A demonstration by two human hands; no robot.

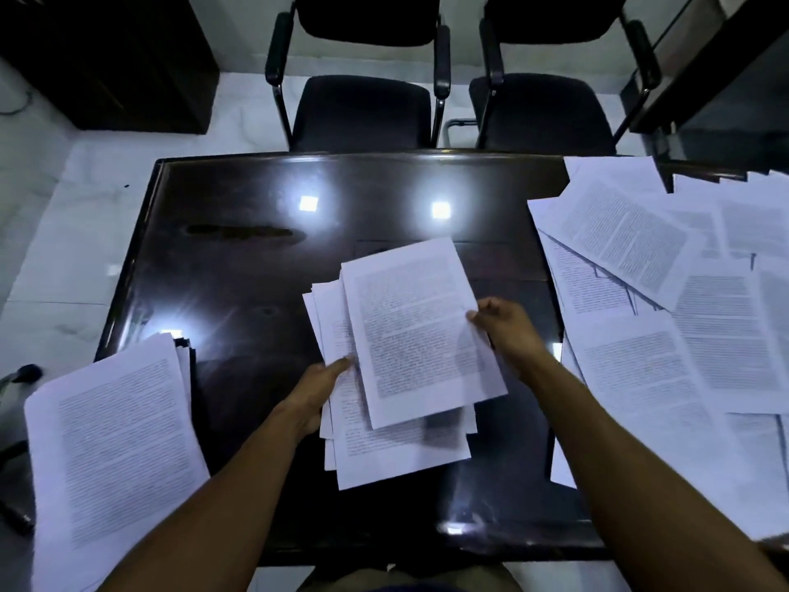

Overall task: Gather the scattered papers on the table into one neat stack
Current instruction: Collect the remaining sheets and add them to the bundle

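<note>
A loose bundle of printed white sheets [397,446] is in the middle of the dark table [239,267], its edges uneven. My left hand [318,388] grips the bundle's left edge. One printed sheet [416,331] lies tilted on top, and my right hand [506,331] pinches its right edge. Many scattered printed pages [683,318] overlap across the right side of the table. A thicker pile of pages [119,450] sits at the near left corner, hanging over the table edge.
Two black office chairs [363,108] [546,108] stand at the far side of the table. A dark cabinet [106,57] is at the far left and a shelf [721,79] at the far right. Ceiling lights reflect off the glossy tabletop.
</note>
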